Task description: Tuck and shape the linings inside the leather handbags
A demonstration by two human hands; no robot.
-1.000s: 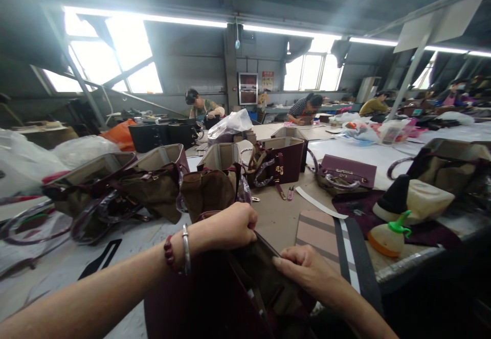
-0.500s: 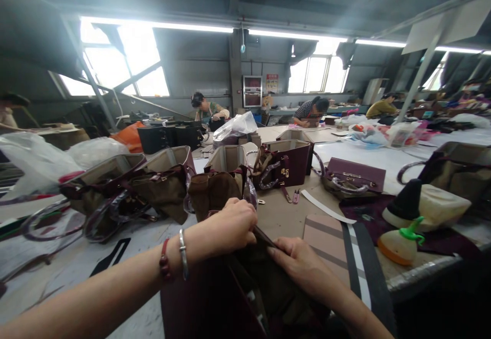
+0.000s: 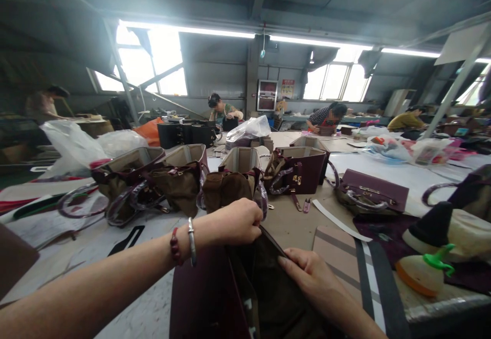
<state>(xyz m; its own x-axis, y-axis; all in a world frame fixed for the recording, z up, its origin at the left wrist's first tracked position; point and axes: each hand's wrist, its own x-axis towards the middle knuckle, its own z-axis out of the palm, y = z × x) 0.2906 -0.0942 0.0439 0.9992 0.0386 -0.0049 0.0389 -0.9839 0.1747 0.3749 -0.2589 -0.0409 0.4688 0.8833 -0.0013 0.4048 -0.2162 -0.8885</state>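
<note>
Directly in front of me is a dark burgundy handbag [image 3: 203, 293] with a brown cloth lining [image 3: 280, 288]. My left hand [image 3: 243, 221] is closed at the far end of the lining's edge, its fingertips mostly turned away from view. Lower and to the right, my right hand [image 3: 310, 272] pinches the same edge, thumb on top and fingers underneath. Just beyond my left hand stands a burgundy bag [image 3: 230, 190] with its brown lining hanging out over the front.
More burgundy bags [image 3: 307, 173] stand in a row across the table. At right lie a striped panel [image 3: 337, 257], a white curved strip [image 3: 339, 220] and a green-capped bottle [image 3: 422, 275]. A black cut piece [image 3: 128, 239] lies at left. Several people work farther back.
The view has swung left, so the scene sits farther right. Both hands remain on the lining's edge, with little change in their grip.
</note>
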